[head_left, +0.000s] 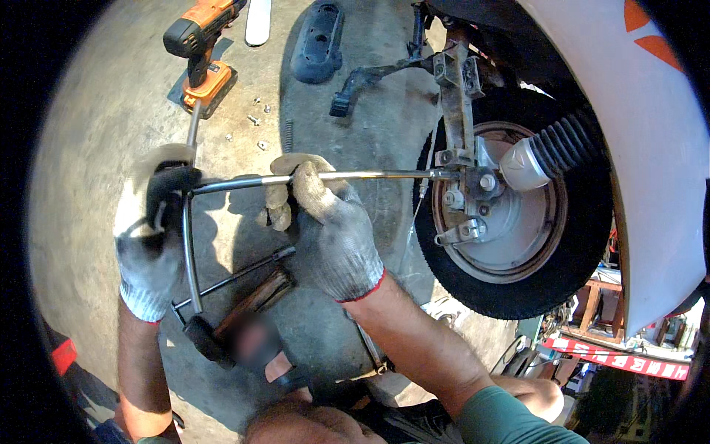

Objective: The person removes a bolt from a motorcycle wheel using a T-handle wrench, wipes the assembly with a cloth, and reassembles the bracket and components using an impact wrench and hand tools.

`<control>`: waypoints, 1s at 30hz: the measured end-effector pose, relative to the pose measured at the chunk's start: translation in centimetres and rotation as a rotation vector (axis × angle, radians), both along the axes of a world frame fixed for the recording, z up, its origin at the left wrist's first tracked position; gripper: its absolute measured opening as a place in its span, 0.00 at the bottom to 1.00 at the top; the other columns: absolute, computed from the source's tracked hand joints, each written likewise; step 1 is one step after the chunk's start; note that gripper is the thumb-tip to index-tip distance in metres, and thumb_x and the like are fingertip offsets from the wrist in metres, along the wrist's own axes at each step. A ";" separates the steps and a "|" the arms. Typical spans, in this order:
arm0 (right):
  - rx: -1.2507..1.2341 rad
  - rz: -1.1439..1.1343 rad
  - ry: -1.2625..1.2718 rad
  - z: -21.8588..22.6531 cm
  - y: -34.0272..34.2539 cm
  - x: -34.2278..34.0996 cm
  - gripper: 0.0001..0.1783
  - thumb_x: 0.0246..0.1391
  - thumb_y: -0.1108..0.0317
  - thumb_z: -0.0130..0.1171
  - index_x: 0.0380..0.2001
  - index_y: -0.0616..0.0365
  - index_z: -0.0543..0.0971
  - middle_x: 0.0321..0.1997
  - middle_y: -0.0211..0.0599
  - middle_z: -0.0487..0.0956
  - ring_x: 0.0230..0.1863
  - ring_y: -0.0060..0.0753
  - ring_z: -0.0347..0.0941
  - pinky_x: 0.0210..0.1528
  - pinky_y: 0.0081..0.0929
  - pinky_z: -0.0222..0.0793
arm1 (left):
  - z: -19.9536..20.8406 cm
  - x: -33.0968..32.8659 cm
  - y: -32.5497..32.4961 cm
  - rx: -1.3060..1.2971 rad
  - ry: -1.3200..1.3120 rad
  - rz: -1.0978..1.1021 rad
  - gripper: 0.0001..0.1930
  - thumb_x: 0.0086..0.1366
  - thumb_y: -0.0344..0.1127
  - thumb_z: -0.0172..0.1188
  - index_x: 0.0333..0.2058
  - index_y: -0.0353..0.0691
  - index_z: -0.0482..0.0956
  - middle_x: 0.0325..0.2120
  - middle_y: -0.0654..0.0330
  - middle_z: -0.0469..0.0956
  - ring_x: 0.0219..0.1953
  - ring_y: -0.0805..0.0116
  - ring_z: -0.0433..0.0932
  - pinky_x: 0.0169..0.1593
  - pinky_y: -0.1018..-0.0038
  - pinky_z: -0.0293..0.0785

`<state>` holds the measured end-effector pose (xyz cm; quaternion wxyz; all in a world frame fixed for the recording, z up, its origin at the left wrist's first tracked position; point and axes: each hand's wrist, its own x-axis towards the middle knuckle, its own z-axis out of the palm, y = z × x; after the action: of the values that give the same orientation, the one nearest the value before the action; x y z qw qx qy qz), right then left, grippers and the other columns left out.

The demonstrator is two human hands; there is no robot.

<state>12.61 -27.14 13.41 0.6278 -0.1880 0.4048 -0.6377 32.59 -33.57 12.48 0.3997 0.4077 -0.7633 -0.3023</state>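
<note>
A long steel T-handle wrench (pixel 362 175) lies crosswise ahead of me, its shaft running right to a bracket beside the wheel. My right hand (pixel 333 229), in a white knit glove with a grey-stained palm side, is wrapped round the middle of the shaft. Gloved alike, my left hand (pixel 151 229) is at the crossbar (pixel 188 259), fingers bent over it near the joint; motion blurs it a little. The socket end meets the metal bracket (pixel 462 159), and the fastener there is hidden. Close by, the black tyre (pixel 481 300) surrounds a grey brake drum (pixel 529 240).
An orange and black cordless power tool (pixel 200 44) stands at the far left near loose bolts (pixel 255 120). A hammer (pixel 255 300) and a second T-handle wrench (pixel 237 281) lie near me. Beyond are a black cover (pixel 314 55) and a pedal lever (pixel 370 78). A white body panel (pixel 643 148) overhangs the wheel.
</note>
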 end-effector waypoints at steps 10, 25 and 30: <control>-0.021 -0.041 -0.010 0.1 0.4 -0.6 0.14 0.63 0.61 0.51 0.41 0.64 0.73 0.27 0.35 0.74 0.27 0.25 0.67 0.31 0.22 0.64 | 1.8 -0.1 -0.2 0.297 0.037 -0.063 0.13 0.51 0.24 0.58 0.37 0.37 0.81 0.33 0.63 0.79 0.33 0.75 0.75 0.41 0.78 0.71; -0.046 -0.040 0.001 -0.1 0.7 -0.8 0.14 0.62 0.60 0.51 0.37 0.62 0.73 0.24 0.33 0.72 0.26 0.24 0.65 0.30 0.23 0.62 | 2.6 -0.3 -1.0 0.741 0.117 -0.213 0.14 0.56 0.30 0.54 0.42 0.35 0.75 0.29 0.63 0.76 0.29 0.76 0.74 0.32 0.80 0.70; -0.061 -0.060 0.039 0.0 0.7 -0.8 0.14 0.62 0.59 0.51 0.36 0.61 0.73 0.24 0.31 0.71 0.26 0.23 0.65 0.29 0.23 0.62 | 1.3 -1.1 -0.5 0.076 0.020 -0.226 0.17 0.53 0.19 0.54 0.43 0.34 0.76 0.35 0.58 0.77 0.39 0.71 0.75 0.45 0.74 0.72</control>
<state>11.77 -26.47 13.38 0.5943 -0.2074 0.4029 -0.6644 31.53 -34.08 13.82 0.3548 0.3309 -0.7884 -0.3782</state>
